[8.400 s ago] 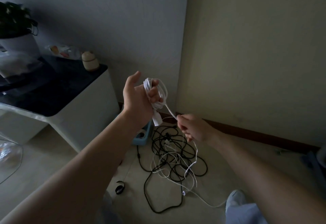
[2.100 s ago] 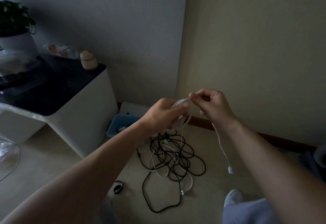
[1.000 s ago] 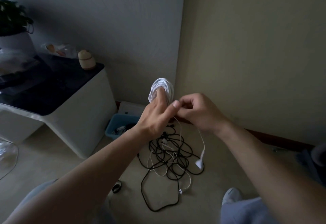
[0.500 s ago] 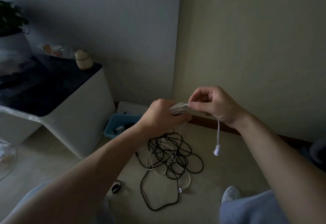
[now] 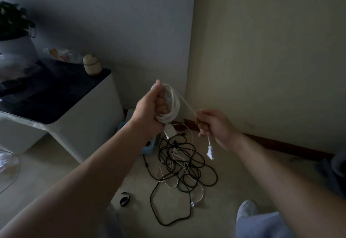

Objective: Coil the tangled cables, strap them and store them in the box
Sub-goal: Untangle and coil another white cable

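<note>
- The cable (image 5: 173, 106) is white throughout: coil, loose strand and end plug (image 5: 210, 152) alike.
- The tangle (image 5: 187, 164) on the floor (image 5: 224, 200) is mostly black, with a few thin white leads threaded through it.
- The floor itself is pale beige.
- The box (image 5: 148, 148) is light blue.
- The strap (image 5: 124, 199) is black.
- Of the 2 walls, the left wall (image 5: 112, 22) is grey with a faint wavy line pattern and the right wall (image 5: 271, 50) is plain cream.
- The skirting (image 5: 280, 143) is dark reddish brown.
- The surface (image 5: 56, 95) has a near-black top and white sides.
- The jar (image 5: 92, 67) is beige.
- The plant (image 5: 13, 20) is dark green and its pot (image 5: 18, 48) is white.
</note>
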Motion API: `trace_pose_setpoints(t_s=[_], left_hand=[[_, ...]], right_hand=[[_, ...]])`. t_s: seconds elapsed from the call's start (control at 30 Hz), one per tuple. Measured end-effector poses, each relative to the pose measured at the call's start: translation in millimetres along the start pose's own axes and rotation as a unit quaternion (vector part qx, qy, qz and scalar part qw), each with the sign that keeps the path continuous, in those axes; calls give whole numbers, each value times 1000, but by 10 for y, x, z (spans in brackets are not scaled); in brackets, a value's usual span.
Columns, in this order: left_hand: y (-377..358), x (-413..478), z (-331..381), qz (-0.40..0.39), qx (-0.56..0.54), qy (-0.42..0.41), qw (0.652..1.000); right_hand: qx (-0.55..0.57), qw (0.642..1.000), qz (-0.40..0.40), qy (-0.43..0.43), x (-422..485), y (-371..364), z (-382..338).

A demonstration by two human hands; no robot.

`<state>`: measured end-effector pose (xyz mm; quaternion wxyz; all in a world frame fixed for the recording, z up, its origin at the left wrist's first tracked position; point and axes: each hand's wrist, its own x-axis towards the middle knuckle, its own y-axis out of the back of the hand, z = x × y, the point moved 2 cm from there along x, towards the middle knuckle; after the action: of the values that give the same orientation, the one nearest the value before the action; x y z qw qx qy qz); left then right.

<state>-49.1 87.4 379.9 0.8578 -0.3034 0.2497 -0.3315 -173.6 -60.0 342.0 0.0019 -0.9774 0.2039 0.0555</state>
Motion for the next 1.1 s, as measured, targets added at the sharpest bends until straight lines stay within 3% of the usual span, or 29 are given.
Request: trace_pose_setpoints(t_s=[0.13, 0.33, 0.43, 0.57, 0.73, 0.93, 1.03, 1.1], left_hand=[[78, 14, 139, 1, -71, -11, 997], [68, -1, 220, -35, -76, -41, 996], [30, 9, 168, 5, 57, -110, 992], [-51, -17, 81, 39, 248, -186, 950], [-1, -80, -151, -25, 453, -147, 879], [-60, -94, -319, -101, 558, -173, 805], [-36, -37, -358, -133, 573, -166, 791], [-24, -11, -373, -140, 565, -156, 798]], right_hand=[[-22, 997, -56, -43, -92, -275, 93], [-258, 964, -61, 21, -201, -446, 47], [-245, 967, -50, 51, -224, -499, -71], [-263, 960, -30, 90, -248, -517, -228], [-221, 960, 23, 173, -244, -372, -456], [-229, 956, 55, 176, -265, -206, -536], [-316, 920, 108, 206, -249, -80, -624], [-310, 918, 118, 215, -233, -13, -638]])
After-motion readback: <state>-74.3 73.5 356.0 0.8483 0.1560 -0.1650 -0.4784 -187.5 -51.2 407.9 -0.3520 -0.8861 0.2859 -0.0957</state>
